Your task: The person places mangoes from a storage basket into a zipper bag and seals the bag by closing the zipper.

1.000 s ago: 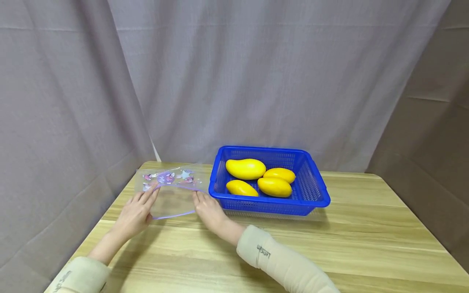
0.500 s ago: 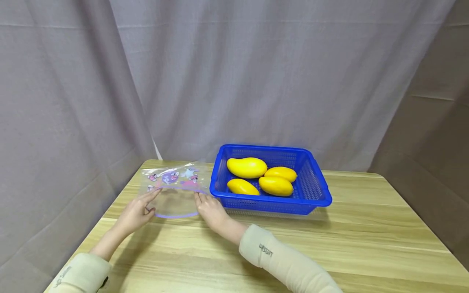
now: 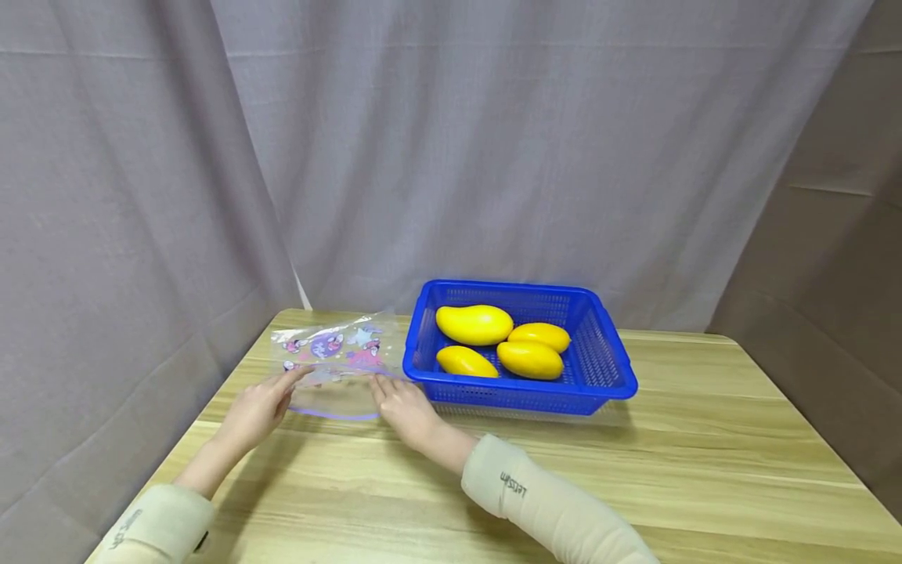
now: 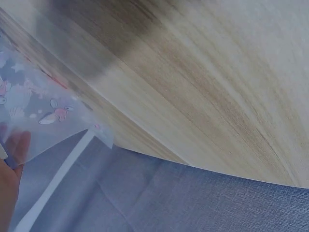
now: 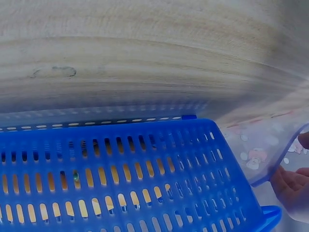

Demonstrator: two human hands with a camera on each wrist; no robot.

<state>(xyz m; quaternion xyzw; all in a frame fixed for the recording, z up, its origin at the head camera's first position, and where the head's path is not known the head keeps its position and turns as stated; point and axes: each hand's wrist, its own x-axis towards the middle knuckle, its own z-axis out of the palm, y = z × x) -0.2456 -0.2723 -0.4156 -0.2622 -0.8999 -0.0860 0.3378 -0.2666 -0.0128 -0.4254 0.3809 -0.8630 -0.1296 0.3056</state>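
Observation:
A clear plastic zip bag (image 3: 331,345) with pink and purple cartoon prints lies at the table's far left, its purple-edged mouth facing me and parted. My left hand (image 3: 255,409) holds the left side of the mouth, index finger stretched over the upper layer. In the left wrist view, its fingers (image 4: 18,145) show through the film beside the purple edge. My right hand (image 3: 405,409) grips the mouth's right side close to the blue basket (image 3: 517,390). From the right wrist, thumb and fingers (image 5: 292,186) appear on either side of the purple edge.
Several yellow mangoes (image 3: 530,359) lie inside the blue basket, which stands right of the bag and close to my right hand. A wooden table (image 3: 705,439) carries everything. Grey curtain (image 3: 535,157) hangs behind and along the sides.
The mouth's upper edge has sunk toward the lower one, so the gap looks narrower. The lower edge has bowed toward me. My left fingers have shifted slightly; the right hand stays nearly in place.

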